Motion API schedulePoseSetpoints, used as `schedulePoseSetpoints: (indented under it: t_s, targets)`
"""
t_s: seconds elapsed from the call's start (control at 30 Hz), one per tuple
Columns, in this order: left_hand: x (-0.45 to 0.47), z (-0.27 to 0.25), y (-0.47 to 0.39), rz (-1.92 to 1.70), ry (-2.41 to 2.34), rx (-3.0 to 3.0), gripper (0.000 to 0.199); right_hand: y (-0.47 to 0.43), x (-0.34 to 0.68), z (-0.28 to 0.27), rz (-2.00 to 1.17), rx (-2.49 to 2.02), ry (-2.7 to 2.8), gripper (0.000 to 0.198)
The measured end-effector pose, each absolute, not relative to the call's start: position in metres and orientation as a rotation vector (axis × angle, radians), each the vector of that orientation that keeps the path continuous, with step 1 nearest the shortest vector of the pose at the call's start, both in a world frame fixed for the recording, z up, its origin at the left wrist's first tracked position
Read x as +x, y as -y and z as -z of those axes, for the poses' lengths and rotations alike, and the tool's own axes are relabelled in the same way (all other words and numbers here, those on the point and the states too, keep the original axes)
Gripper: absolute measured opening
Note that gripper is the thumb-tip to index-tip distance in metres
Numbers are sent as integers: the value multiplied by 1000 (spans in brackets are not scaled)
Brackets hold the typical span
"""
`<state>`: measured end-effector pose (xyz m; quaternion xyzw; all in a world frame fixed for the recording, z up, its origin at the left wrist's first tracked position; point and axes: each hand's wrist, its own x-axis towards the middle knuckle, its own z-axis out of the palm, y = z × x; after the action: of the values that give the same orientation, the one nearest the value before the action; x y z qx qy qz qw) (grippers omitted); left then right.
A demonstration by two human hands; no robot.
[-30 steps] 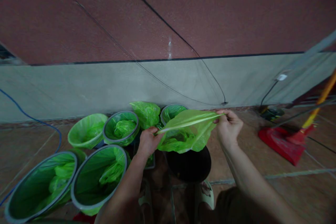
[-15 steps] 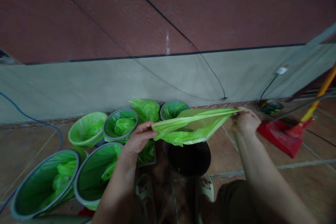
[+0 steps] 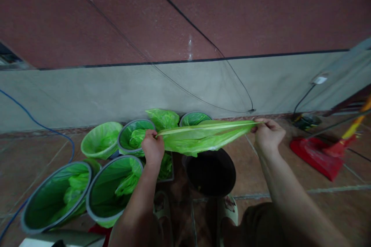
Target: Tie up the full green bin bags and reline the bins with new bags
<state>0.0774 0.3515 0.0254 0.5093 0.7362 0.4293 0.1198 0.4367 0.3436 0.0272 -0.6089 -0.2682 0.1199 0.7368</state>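
A light green plastic bag [image 3: 199,139] is stretched sideways in the air between my two hands, its mouth pulled almost flat. My left hand [image 3: 153,147] is closed on the bag's left corner. At the other end, the fingers of my right hand [image 3: 269,135] pinch the right corner. Just below and partly behind the bag stands a dark bin [image 3: 211,173] without a liner, near my feet. The bag hides part of that bin's far rim.
On the left stand several bins lined with green bags, among them a large grey-rimmed bin [image 3: 89,200]. A lined bin [image 3: 195,117] and a green bag [image 3: 164,119] sit by the wall. At right lies a red dustpan [image 3: 317,154]. A blue cable [image 3: 37,121] crosses the floor.
My hands have pulled the bag's mouth narrower and tauter. The left hand has turned from an open-fingered pinch into a fist around the corner. The view has shifted slightly left.
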Motion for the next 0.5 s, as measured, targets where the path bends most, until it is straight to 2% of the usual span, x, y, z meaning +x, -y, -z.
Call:
schedulePoseSetpoints:
  t_s: [0.1, 0.3, 0.4, 0.5]
  targets:
    - [75, -27, -355, -1254, -2110, 1150, 7, -344, 433, -21, -223, -1423, 735, 15]
    - [76, -29, -355, -1133, -1461, 528, 19, -347, 428, -17, -438, -1398, 585, 12]
    - [75, -32, -352, -1157, -1270, 581, 29, -347, 424, -25, -538, -1312, 453, 12]
    - [72, -30, -350, -1149, -1374, 819, 30, -347, 424, -31, -581, -1272, 422, 15]
